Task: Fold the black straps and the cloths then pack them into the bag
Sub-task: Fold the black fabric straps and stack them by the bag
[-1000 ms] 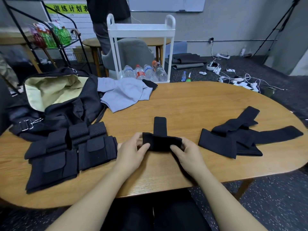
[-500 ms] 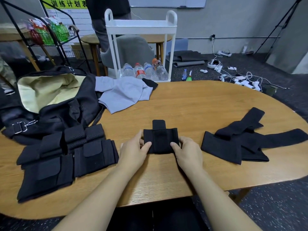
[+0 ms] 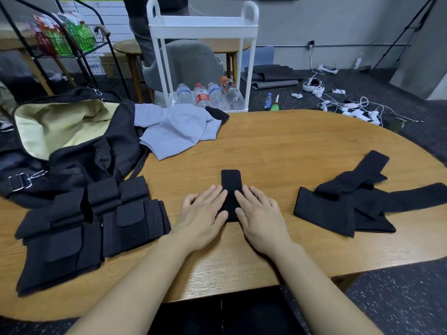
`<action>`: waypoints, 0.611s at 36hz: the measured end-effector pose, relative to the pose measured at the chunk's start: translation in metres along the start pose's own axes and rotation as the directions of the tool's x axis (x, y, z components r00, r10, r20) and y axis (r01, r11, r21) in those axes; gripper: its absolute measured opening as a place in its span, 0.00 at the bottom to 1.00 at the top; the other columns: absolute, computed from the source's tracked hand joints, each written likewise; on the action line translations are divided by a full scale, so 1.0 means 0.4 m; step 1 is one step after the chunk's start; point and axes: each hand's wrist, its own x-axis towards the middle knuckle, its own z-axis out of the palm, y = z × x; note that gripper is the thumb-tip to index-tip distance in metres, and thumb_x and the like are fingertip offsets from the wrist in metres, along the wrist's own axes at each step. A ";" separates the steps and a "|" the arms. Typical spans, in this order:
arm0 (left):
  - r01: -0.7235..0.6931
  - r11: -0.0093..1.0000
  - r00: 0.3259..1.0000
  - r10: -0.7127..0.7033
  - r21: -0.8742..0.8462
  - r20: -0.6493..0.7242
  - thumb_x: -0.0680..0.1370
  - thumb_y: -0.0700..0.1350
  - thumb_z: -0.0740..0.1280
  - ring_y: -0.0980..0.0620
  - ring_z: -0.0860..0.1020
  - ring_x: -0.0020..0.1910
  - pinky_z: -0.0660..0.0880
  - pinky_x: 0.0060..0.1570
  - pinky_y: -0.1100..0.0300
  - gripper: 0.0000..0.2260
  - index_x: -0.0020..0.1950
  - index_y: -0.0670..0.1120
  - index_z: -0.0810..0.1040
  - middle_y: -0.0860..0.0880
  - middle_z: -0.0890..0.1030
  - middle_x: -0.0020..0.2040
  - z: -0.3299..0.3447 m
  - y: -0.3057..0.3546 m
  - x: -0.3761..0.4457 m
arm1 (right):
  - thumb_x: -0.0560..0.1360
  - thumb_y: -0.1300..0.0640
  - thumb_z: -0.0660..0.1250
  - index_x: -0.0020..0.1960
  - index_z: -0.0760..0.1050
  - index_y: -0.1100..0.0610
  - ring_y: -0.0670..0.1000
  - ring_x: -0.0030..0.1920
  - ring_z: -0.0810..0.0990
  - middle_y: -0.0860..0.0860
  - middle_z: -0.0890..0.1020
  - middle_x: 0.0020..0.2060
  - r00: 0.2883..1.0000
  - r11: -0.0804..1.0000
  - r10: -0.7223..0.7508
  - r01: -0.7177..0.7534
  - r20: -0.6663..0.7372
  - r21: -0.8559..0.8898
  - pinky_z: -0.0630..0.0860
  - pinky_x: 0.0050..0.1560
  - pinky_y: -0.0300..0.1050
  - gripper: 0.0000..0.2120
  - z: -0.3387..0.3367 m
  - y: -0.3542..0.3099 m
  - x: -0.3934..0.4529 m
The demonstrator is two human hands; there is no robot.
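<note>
Wood-grain oval table (image 3: 290, 151) fills most of the frame, on dark speckled floor, with a grey wall behind. At centre, the left hand (image 3: 203, 213) and right hand (image 3: 261, 213) lie flat with straight, slightly spread fingers pressing a folded black strap (image 3: 231, 180), whose far end pokes out beyond the fingertips. Folded black straps sit in a pile (image 3: 92, 223) at lower left; unfolded ones lie in a heap (image 3: 358, 201) at right, well apart from the hands. A black bag (image 3: 72, 151) with pale lining gapes open at upper left, and a grey cloth (image 3: 179, 131) lies just beside it. Behind the table stands a white cart (image 3: 203, 27) with bottles (image 3: 208, 95) on its bottom shelf, a wire rack (image 3: 72, 42) at upper left, cables (image 3: 350, 107) on the floor at upper right. Yellow sign at the top edge and bottle labels are too small to read
</note>
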 end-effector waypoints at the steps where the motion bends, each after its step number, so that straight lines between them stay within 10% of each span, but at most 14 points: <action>1: 0.000 1.000 1.000 0.000 0.010 -0.001 0.85 0.55 0.49 0.61 0.43 0.78 0.42 0.73 0.56 0.24 0.81 0.53 0.51 0.56 0.49 0.80 -0.001 0.000 -0.001 | 0.75 0.40 0.31 0.78 0.56 0.50 0.50 0.78 0.50 0.48 0.56 0.78 1.000 1.000 0.002 -0.002 0.004 -0.012 0.55 0.71 0.47 0.36 0.002 0.001 0.001; 22: -0.043 0.996 0.999 0.045 0.082 -0.027 0.74 0.67 0.35 0.63 0.43 0.77 0.42 0.70 0.59 0.38 0.81 0.53 0.53 0.58 0.51 0.80 0.004 0.016 -0.137 | 0.81 0.43 0.41 0.77 0.60 0.49 0.50 0.77 0.55 0.48 0.60 0.77 0.996 0.999 -0.014 0.017 0.085 -0.035 0.55 0.70 0.49 0.27 -0.019 -0.043 -0.101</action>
